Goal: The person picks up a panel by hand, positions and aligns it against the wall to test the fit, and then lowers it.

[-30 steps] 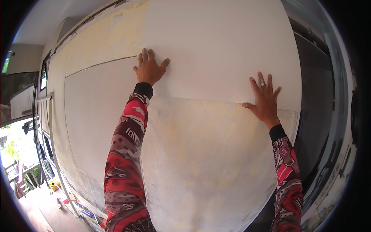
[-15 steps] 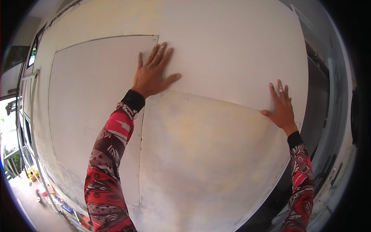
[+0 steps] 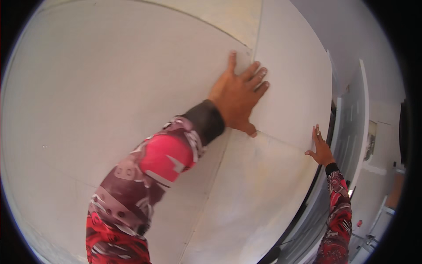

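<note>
My left hand [image 3: 237, 94] lies spread against the wall, over the seam where two pale flat panels meet. Its palm side is on the left panel [image 3: 110, 79], and its fingertips reach onto the right panel [image 3: 294, 75]. Beyond it, my right hand [image 3: 322, 150] rests with fingers stretched out near the right panel's lower right corner. A pale patch shows on one of its fingers. Under the right panel's bottom edge is a yellowish, mottled stretch of wall [image 3: 246, 189]. Neither hand holds anything.
Another yellowish strip of wall [image 3: 224, 15] lies above the left panel. To the right, past the wall's end, stand a grey door [image 3: 347, 125] and a pale upright edge [image 3: 364, 110]. A brown object [image 3: 398, 187] sits at the far right.
The view has swung right and tilted, bringing the doorway side into sight and losing the tools on the left. Both hands stay flat near the same panel, their fingers slightly shifted.
</note>
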